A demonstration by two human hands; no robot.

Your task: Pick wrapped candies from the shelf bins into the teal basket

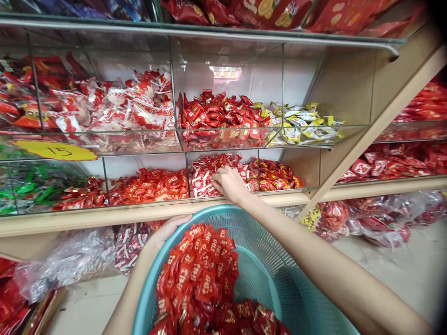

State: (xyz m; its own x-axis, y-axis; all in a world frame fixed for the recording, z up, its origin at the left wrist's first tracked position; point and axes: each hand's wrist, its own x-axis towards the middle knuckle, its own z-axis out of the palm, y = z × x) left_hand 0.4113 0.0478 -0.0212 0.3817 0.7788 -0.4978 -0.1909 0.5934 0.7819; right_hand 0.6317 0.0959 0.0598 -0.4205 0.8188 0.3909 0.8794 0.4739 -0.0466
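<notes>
Has teal basket (pixel 144 284) nearest, probably stiff, best held by its rim; grips its far-left edge with left hand (pixel 163 233); bears probably light, slick red packets (pixel 199 265) inside; beyond it, reaches red-and-white sweets (pixel 199 182) with right hand (pixel 230 184); cannot tell whether pinching any.

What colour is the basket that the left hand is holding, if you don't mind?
The basket is teal, clearest in the head view.
</notes>
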